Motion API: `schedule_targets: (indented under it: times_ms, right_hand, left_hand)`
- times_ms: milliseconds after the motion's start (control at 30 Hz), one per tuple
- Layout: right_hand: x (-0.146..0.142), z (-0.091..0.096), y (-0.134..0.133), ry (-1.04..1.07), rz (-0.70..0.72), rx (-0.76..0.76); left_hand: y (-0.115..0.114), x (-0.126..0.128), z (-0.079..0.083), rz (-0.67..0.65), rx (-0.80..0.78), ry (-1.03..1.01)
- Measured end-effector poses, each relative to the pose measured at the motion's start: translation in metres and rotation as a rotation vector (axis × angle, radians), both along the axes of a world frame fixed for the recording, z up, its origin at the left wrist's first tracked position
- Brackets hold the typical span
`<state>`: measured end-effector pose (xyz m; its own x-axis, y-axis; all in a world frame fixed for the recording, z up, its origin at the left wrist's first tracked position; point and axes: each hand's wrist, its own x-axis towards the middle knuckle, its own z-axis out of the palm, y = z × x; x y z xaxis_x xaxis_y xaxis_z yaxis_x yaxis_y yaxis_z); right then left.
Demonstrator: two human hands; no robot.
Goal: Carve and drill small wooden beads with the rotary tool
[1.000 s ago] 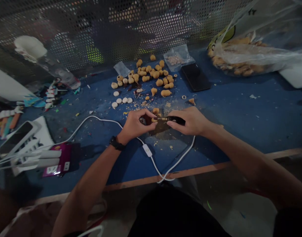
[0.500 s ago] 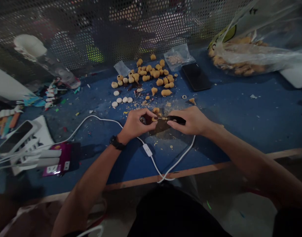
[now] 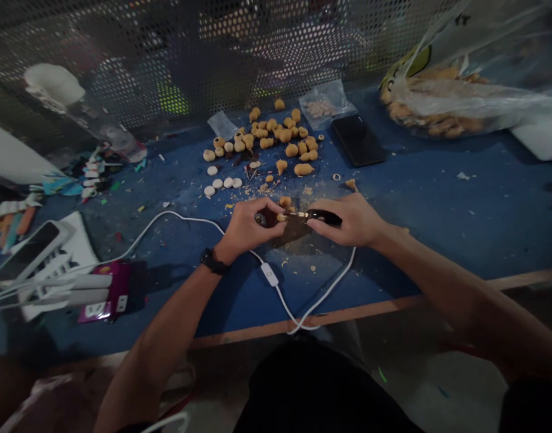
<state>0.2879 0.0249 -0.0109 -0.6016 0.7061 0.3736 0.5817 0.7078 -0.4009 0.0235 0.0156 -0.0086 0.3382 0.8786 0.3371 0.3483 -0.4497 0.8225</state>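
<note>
Between the thumb and fingertips of my left hand is a small tan gourd piece, mostly covered by the fingers. My right hand grips the black handle of a small electric drill. Its thin metal bit points left and meets the gourd piece; whether the tip is inside I cannot tell. A white cable with an inline switch runs under both hands. Just behind the fingertips lies another small gourd. Farther back is a pile of small tan gourds, some cut open, beside several white discs.
Shavings dot the blue table. A black phone and a clear bag of gourds are at the back right. On the left are a purple power strip, a white device and a plastic bottle. Perforated metal stands behind.
My right hand has shifted very slightly right, and more of the bit's metal shaft shows between the hands. The left hand stays in place with the gourd piece.
</note>
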Motion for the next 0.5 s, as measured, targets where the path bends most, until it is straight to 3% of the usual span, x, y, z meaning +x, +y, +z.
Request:
schedule_targets:
  times_ms: [167,500]
  right_hand:
    - [0.0014,0.0017,0.0003,0.062,-0.057,0.025]
    - [0.0023,0.0003,0.0021,-0.010,0.012,0.003]
  left_hand:
    - [0.0010,-0.0008,0.0002,-0.021,-0.006,-0.027]
    - [0.0008,-0.0017,0.0005,-0.052,-0.003,-0.028]
